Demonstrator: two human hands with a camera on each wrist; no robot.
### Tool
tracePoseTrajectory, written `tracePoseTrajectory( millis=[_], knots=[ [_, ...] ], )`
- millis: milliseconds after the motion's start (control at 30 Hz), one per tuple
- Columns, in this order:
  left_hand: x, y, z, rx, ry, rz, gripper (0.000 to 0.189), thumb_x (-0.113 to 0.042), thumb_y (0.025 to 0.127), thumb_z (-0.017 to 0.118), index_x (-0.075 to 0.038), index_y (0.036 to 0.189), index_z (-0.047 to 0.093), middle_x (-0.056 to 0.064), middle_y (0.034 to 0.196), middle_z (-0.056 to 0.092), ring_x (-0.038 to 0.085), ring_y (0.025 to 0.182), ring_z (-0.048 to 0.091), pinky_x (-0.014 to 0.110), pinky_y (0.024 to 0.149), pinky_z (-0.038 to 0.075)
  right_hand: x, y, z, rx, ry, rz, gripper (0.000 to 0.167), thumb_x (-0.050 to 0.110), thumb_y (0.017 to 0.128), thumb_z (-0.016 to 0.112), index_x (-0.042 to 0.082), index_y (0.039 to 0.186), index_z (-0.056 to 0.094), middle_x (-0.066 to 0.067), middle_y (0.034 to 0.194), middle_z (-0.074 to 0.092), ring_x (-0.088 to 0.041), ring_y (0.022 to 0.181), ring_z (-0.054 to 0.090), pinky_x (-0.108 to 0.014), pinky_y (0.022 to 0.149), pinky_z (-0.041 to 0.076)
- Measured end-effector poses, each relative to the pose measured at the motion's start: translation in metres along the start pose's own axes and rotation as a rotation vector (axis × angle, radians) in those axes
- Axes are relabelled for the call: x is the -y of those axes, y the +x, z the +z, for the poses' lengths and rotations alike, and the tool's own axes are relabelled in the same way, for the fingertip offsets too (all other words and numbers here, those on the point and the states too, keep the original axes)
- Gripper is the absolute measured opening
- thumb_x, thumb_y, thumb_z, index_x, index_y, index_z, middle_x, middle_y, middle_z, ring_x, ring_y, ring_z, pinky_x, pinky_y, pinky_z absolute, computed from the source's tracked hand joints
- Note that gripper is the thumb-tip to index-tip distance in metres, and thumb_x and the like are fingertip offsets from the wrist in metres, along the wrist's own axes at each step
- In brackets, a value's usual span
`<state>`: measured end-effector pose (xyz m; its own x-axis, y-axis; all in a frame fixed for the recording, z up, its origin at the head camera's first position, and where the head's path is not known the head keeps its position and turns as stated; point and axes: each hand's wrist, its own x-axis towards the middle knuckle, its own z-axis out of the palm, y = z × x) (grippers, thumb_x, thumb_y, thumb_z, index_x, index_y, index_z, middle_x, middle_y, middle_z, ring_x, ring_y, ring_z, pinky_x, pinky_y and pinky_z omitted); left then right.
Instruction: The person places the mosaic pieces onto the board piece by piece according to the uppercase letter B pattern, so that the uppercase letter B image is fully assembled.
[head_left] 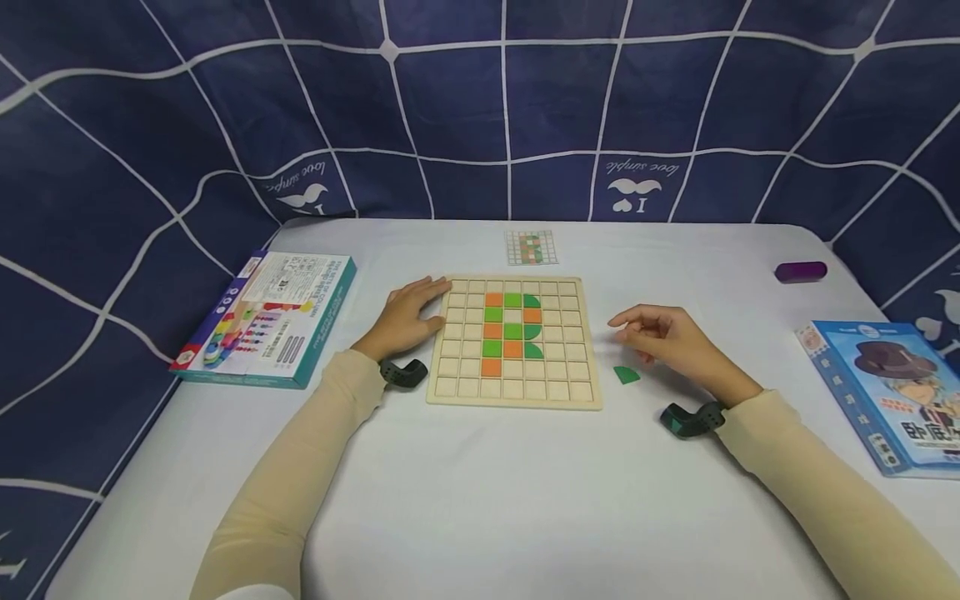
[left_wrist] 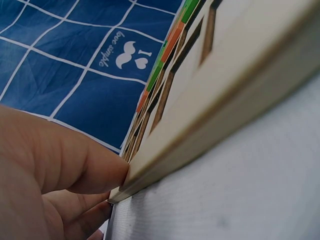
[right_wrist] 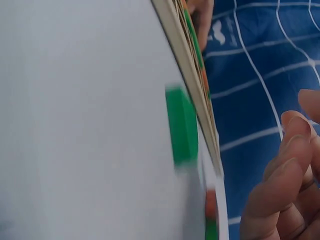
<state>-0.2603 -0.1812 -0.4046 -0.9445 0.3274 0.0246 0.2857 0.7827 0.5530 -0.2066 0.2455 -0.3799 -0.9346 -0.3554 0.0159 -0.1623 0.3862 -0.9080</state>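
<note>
A pale wooden grid board (head_left: 468, 387) lies on the white table, with orange and green square tiles and green curved-edge tiles (head_left: 532, 332) set in its cells. My left hand (head_left: 405, 317) rests at the board's left edge. In the left wrist view its thumb (left_wrist: 100, 167) touches the rim. My right hand (head_left: 667, 337) hovers right of the board with loosely bent fingers; nothing shows between the fingertips. Below those fingers, a loose green quarter-circle tile (head_left: 626, 375) lies on the table. The same tile (right_wrist: 182, 127) appears blurred in the right wrist view, apart from the fingers.
A small pattern card (head_left: 532, 247) lies behind the board. To the left is a teal-edged game box (head_left: 273, 321), and to the right a blue box (head_left: 892, 400). A purple case (head_left: 801, 272) sits at the back right. Dark blue cloth (head_left: 465, 108) hangs behind the table.
</note>
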Motion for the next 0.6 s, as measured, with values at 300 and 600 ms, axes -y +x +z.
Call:
tracePoseTrajectory(
  millis=[300, 600],
  knots=[
    [0.002, -0.001, 0.001, -0.008, -0.012, 0.002, 0.069, -0.019, 0.099, 0.061, -0.007, 0.165, 0.045, 0.008, 0.174, 0.038, 0.03, 0.165, 0.022, 0.051, 0.133, 0.011, -0.022, -0.025, -0.035, -0.101, -0.046, 0.031, 0.018, 0.008, 0.106, 0.069, 0.005, 0.122, 0.075, 0.0, 0.073, 0.061, -0.013, 0.063, 0.055, -0.025, 0.057, 0.052],
    [0.002, 0.0, 0.001, -0.007, -0.005, 0.01, 0.069, -0.018, 0.099, 0.061, -0.005, 0.165, 0.044, 0.009, 0.174, 0.038, 0.031, 0.165, 0.022, 0.051, 0.133, 0.011, -0.034, -0.04, -0.049, -0.15, -0.097, 0.068, 0.024, 0.015, 0.109, 0.066, 0.001, 0.127, 0.07, 0.002, 0.079, 0.064, -0.013, 0.068, 0.057, -0.024, 0.059, 0.05]
  ],
)
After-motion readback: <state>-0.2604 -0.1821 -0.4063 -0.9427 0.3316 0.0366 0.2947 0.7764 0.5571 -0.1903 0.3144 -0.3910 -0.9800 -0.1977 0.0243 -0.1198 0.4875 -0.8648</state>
